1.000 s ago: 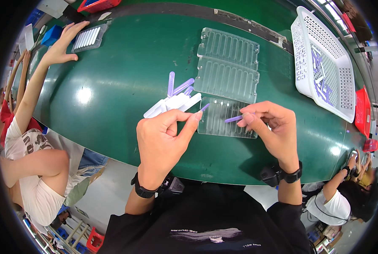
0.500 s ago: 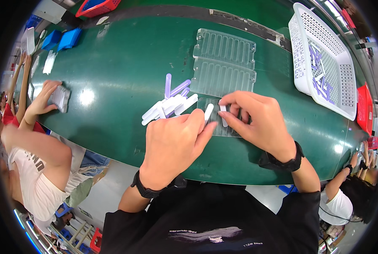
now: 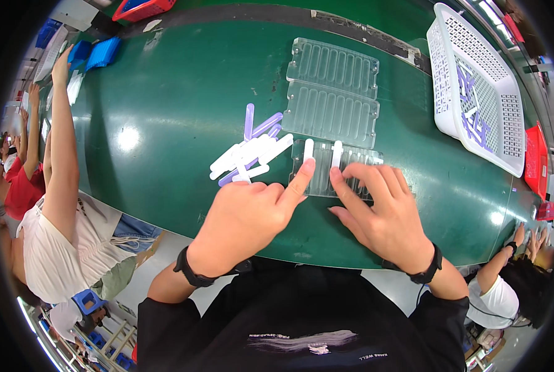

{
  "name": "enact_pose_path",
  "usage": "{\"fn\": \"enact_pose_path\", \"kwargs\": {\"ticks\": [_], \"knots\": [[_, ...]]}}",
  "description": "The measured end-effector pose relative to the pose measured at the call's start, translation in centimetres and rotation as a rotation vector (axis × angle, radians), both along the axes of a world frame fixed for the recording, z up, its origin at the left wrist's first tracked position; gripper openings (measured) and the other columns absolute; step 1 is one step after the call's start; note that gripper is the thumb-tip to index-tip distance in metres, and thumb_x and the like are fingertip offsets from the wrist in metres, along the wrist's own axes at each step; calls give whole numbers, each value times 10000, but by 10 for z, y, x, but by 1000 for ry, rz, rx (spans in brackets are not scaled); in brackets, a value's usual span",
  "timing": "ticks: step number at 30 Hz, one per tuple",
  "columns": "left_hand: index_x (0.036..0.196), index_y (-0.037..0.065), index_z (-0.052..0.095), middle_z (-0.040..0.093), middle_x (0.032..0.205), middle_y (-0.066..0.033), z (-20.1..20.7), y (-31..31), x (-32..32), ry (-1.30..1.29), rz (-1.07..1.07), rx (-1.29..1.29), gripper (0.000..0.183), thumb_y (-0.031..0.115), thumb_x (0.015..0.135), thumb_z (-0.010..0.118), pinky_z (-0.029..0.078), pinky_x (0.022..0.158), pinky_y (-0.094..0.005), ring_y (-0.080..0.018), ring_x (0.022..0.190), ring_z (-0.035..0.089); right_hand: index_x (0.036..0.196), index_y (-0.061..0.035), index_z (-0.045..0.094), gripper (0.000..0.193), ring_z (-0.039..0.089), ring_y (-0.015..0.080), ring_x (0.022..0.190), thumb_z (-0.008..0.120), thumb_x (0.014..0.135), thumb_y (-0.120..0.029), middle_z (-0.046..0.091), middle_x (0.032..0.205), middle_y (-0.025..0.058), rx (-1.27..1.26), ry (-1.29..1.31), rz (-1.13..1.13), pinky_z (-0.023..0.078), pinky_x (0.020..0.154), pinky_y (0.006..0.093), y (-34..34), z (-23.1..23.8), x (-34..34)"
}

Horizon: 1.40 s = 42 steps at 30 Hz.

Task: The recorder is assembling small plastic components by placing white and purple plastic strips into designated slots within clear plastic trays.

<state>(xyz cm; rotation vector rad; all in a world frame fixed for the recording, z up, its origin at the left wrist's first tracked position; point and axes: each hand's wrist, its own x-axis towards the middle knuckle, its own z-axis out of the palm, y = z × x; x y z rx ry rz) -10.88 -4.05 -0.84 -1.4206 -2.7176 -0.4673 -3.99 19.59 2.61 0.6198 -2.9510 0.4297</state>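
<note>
My left hand (image 3: 243,211) has its index finger stretched out, its tip pressing on a white round-ended strip (image 3: 309,149) in a clear plastic tray (image 3: 322,177). The other fingers of that hand are curled. My right hand (image 3: 382,211) touches the lower end of a second white strip (image 3: 337,152) in the same tray with a fingertip, its thumb apart below. Neither hand grips a strip. A loose pile of white and purple strips (image 3: 252,149) lies just left of the tray. Two more clear trays with long slots, a nearer one (image 3: 332,115) and a farther one (image 3: 336,65), lie beyond.
A white perforated basket (image 3: 447,93) with purple and white strips stands at the right, beside a red bin (image 3: 536,161). Blue containers (image 3: 103,54) and another red bin (image 3: 143,8) are at the far left. A co-worker's arm (image 3: 63,136) reaches over the green table's left end.
The strips that my hands held above the tray now lie in it, under my fingertips. The co-worker at the left has moved an arm from a clear tray toward the blue containers.
</note>
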Motion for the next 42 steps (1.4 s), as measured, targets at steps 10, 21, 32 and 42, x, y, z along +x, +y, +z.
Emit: {"fn": "enact_pose_path", "kwargs": {"ticks": [10, 21, 32, 42], "knots": [[1248, 153, 766, 408, 570, 16, 7, -23, 18, -108, 35, 111, 420, 180, 835, 837, 376, 448, -336, -146, 458, 472, 1104, -45, 790, 341, 603, 190, 836, 744, 766, -53, 625, 1016, 22, -134, 57, 69, 500, 742, 331, -14, -12, 31], [907, 60, 690, 296, 555, 33, 3, -41, -15, -387, 661, 335, 265, 235, 842, 879, 213, 495, -301, -74, 503, 275, 985, -74, 757, 212, 652, 203, 746, 844, 791, -76, 661, 991, 41, -231, 18, 137, 538, 640, 334, -29, 12, -69], [940, 105, 770, 369, 541, 24, -19, -48, -13, -24, 416, 642, 143, 87, 820, 844, 259, 455, -307, -129, 450, 345, 916, -82, 690, 114, 658, 238, 823, 737, 815, -105, 640, 841, 37, -79, 86, 292, 552, 740, 378, -23, -11, -93], [1015, 59, 813, 354, 594, 41, 10, -54, -3, 369, 62, 536, 324, 48, 698, 879, 205, 467, -283, -111, 483, 333, 1053, -9, 733, 298, 718, 206, 808, 717, 765, -82, 760, 1035, 80, 62, 471, 334, 569, 642, 330, -15, -3, -65]]}}
